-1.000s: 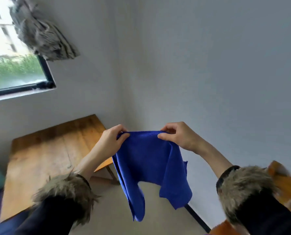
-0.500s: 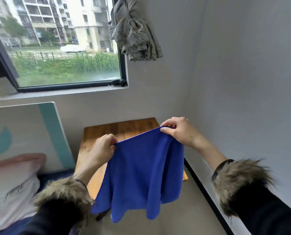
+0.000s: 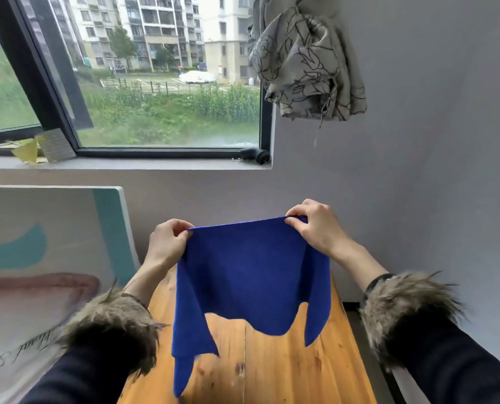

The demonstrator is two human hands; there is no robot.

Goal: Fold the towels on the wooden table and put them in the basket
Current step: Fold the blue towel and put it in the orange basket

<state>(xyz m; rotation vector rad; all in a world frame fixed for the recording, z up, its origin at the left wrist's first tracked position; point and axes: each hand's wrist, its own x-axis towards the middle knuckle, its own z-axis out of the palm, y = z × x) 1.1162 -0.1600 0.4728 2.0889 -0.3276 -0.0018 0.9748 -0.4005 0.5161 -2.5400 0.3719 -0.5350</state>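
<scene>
A blue towel (image 3: pixel 248 275) hangs in the air above the wooden table (image 3: pixel 275 365), stretched by its top edge. My left hand (image 3: pixel 167 243) pinches the towel's upper left corner. My right hand (image 3: pixel 315 225) pinches the upper right corner, a little higher. The towel's lower corners dangle loose, the left one reaching lowest. No basket is in view.
A grey wall stands to the right and behind the table. A white and teal board (image 3: pixel 67 237) leans at the left with a pillow (image 3: pixel 24 310) below it. A knotted grey curtain (image 3: pixel 307 59) hangs beside the window (image 3: pixel 143 77).
My view has swung left, bringing the window and table in front of me. Both hands carried the towel over the table and spread its top edge wider.
</scene>
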